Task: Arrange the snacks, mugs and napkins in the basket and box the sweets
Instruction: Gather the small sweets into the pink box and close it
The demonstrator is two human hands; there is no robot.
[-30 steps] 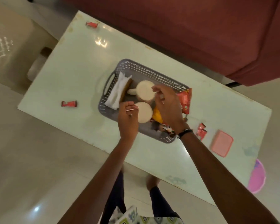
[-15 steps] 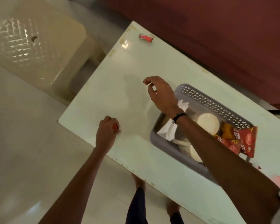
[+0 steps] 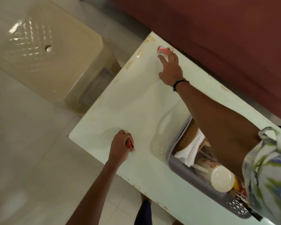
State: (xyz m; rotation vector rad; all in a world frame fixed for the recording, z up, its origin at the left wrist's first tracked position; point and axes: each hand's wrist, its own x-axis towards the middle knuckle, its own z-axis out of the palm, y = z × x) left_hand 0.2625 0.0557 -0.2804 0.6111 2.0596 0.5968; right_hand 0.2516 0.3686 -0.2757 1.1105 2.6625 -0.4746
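left hand [image 3: 120, 147] curls around a red sweet [image 3: 129, 144] on the table [image 3: 136, 103]. right hand [image 3: 169, 69], fingers spread, touches another red sweet [image 3: 161, 49] near the far edge, well apart from the basket [image 3: 193, 174].

The basket [image 3: 185, 169] sits at the table's [image 3: 128, 103] near right. In it, napkins [image 3: 190, 148] lie at its left end, a mug [image 3: 217, 176] just right of them. A wrapped sweet [image 3: 162, 49] lies at the table's far edge, well apart from the basket.
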